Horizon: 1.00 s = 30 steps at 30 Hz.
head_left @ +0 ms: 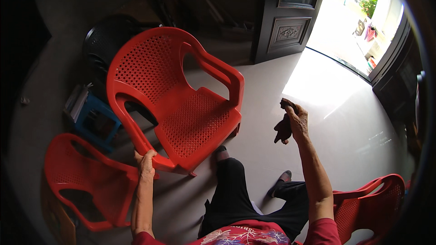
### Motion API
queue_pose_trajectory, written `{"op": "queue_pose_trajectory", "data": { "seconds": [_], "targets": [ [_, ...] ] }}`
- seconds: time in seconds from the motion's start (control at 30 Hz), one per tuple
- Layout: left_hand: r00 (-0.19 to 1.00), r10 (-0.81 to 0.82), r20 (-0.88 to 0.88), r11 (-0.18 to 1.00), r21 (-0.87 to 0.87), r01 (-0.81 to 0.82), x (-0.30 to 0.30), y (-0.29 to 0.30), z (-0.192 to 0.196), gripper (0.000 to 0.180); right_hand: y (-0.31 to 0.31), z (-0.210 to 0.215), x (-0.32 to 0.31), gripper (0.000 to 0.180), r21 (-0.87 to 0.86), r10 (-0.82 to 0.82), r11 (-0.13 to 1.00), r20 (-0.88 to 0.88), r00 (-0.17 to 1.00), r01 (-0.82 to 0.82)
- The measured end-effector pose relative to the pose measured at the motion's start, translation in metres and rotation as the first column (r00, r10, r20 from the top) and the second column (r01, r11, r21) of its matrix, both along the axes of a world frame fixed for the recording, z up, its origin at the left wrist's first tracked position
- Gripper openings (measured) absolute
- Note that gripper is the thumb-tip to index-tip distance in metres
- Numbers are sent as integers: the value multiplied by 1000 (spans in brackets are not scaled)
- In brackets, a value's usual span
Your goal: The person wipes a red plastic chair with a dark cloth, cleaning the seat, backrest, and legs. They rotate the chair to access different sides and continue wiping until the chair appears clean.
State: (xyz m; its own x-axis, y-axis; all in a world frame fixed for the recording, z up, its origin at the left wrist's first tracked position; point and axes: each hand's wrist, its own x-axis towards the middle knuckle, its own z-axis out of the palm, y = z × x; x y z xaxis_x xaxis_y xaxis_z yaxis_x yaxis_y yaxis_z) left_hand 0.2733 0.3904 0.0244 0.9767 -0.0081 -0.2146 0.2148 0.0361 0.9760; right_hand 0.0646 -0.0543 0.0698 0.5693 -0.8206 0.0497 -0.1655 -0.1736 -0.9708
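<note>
A red plastic armchair [195, 122] with a perforated back and seat stands in front of me, turned slightly to the right. My left hand [146, 164] is closed round the front end of its left armrest. Out to the right, my right hand [297, 120] is raised over the floor, its fingers closed on a dark, crumpled cloth [283, 129]. The cloth hangs down from the fingers, apart from the chair.
Another red armchair [91, 181] is at the lower left, and a third red chair [372, 204] at the lower right. Behind are a black chair [106, 41] and a blue stool [97, 120] with papers. A dark panelled door [290, 27] opens onto sunlight; pale floor [345, 140] lies right.
</note>
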Motion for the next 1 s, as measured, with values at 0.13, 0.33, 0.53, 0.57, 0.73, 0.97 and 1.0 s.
{"op": "queue_pose_trajectory", "data": {
  "seconds": [0.13, 0.33, 0.53, 0.57, 0.73, 0.97, 1.0],
  "targets": [
    [1000, 3, 12, 999, 36, -3, 3, 1, 1, 59, -31, -6, 115, 35, -95, -22, 995, 169, 985, 38],
    [999, 17, 49, 999, 38, -19, 1, -1, 3, 67, -24, -15, 240, 38, -384, 16, 923, -44, 999, -32],
    [995, 93, 40, 996, 12, -94, 6, -3, 22, 47, 6, -29, 238, 50, -475, 161, 812, -376, 913, -339],
    [995, 102, 14, 995, -6, -102, 7, -9, 27, 46, 5, -31, 240, 44, -463, 130, 825, -405, 905, -325],
    [998, -10, 57, 995, -98, 15, 6, -9, 15, 39, 2, -27, 248, 35, -383, 52, 887, -475, 878, -260],
    [981, -3, 195, 962, -266, 55, 5, -1, 1, 33, -1, -24, 238, 40, -467, 117, 855, -248, 962, -224],
    [972, -22, 235, 950, -297, 94, 5, 0, -4, 34, -4, -31, 238, 40, -486, 112, 852, -193, 975, -194]
  ]
}}
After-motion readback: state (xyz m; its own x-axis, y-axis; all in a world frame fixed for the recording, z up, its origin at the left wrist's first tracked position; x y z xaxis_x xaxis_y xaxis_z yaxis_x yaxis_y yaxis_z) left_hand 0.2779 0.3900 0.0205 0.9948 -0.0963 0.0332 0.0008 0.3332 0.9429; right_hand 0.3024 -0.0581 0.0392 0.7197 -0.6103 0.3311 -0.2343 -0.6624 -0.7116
